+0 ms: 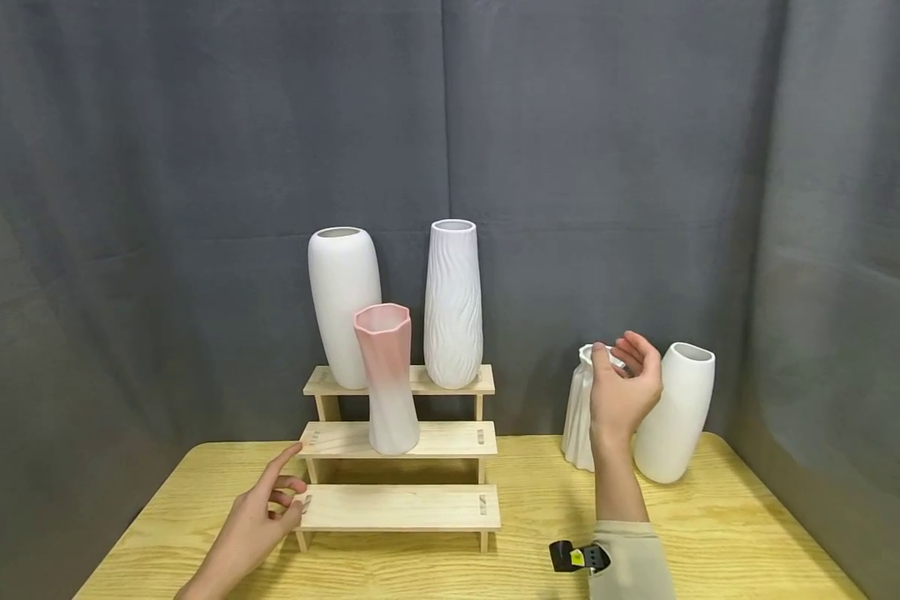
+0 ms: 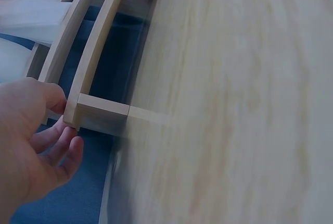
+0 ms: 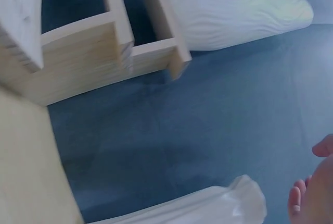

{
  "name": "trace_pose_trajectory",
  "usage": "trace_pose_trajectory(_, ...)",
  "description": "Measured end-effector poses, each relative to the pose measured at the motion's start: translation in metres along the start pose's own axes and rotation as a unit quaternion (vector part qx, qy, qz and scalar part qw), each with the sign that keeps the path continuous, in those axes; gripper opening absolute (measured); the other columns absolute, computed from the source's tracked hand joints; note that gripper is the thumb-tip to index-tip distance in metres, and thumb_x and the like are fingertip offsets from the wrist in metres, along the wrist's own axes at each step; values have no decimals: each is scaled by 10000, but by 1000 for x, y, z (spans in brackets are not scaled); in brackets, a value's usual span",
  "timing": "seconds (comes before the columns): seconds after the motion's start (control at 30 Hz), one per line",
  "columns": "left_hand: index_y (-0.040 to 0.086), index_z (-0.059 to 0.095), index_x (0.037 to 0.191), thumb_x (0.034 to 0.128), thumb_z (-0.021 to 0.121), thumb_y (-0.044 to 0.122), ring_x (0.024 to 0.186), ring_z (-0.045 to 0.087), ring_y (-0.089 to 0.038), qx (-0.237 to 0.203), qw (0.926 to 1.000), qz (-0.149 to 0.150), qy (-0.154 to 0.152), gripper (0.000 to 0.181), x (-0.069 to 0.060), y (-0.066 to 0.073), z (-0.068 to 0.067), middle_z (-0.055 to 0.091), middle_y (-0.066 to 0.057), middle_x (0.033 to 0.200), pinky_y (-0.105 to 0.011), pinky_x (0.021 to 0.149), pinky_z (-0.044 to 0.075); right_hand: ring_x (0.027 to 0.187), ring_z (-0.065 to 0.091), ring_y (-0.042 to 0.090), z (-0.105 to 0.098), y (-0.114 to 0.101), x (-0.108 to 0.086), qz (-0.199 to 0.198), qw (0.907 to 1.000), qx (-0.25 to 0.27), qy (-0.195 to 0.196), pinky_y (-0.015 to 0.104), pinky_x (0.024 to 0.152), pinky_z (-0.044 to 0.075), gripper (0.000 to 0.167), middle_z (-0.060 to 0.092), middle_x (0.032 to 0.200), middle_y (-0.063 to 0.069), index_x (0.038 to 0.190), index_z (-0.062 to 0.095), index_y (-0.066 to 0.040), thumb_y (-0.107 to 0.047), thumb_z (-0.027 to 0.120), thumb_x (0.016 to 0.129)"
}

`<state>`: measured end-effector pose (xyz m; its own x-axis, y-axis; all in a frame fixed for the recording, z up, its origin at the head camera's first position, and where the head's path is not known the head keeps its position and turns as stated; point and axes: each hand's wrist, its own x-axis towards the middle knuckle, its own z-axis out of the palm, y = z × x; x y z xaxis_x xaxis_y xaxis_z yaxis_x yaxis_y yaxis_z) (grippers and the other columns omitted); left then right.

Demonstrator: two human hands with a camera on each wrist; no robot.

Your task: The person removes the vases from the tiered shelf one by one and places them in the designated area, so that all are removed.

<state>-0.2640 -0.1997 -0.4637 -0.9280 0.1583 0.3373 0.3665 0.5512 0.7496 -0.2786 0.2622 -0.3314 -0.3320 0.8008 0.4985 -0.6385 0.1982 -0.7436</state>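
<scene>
At the left end of a three-step wooden stand (image 1: 401, 508), my left hand (image 1: 253, 525) touches the stand, index finger extended toward the middle step and thumb at the lowest. The left wrist view has this hand (image 2: 31, 146) at the end of a wooden board (image 2: 96, 47). My right hand (image 1: 624, 392) is raised with loosely bent fingers, holding nothing, and partly hides a pleated white vase (image 1: 578, 417). Just right of it stands a smooth white vase (image 1: 677, 417). In the right wrist view, the hand (image 3: 318, 193) is at the right edge, near the pleated vase (image 3: 229, 206).
A pink-and-white vase (image 1: 392, 383) stands on the middle step. On the top step are a smooth white vase (image 1: 345, 308) at left and a wavy-textured white vase (image 1: 453, 308) at right. Grey curtains (image 1: 607, 167) hang behind and beside the wooden table (image 1: 532, 500).
</scene>
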Motion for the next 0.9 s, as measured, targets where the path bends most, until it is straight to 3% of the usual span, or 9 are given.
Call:
trace_pose_trajectory(0.2,319,372,1561,914,665,-42,855,614,-161,-3,10000,24,74,797,0,1,0,664,-20,1075,-293,676,526,864,632,207,6,-20,-7,389,9938,738,-735,254,787,482,353,666,1025,247,1186,645,132,68,732,850)
trace_pose_trajectory(0.4,325,372,1560,918,665,-41,856,614,-165,-26,10000,22,70,794,-3,1,0,663,-18,1077,-292,672,525,836,637,185,15,-30,-21,890,9806,983,-1441,244,757,516,240,697,950,116,1104,700,24,6,770,876)
trace_pose_trajectory(0.57,329,364,1565,928,662,-27,857,613,-163,-3,10000,24,40,788,-2,-1,-1,660,-4,1083,-294,667,525,865,631,198,25,-36,-36,897,9727,978,-1903,252,788,521,264,679,979,135,1122,685,46,-20,776,883)
trace_pose_trajectory(0.9,274,374,1568,929,629,-76,839,628,-147,66,9990,407,171,772,-7,-4,0,663,-29,1059,-296,652,534,815,660,224,41,-38,-61,744,9613,743,-2547,284,781,507,185,682,938,175,1068,718,-9,-55,767,896)
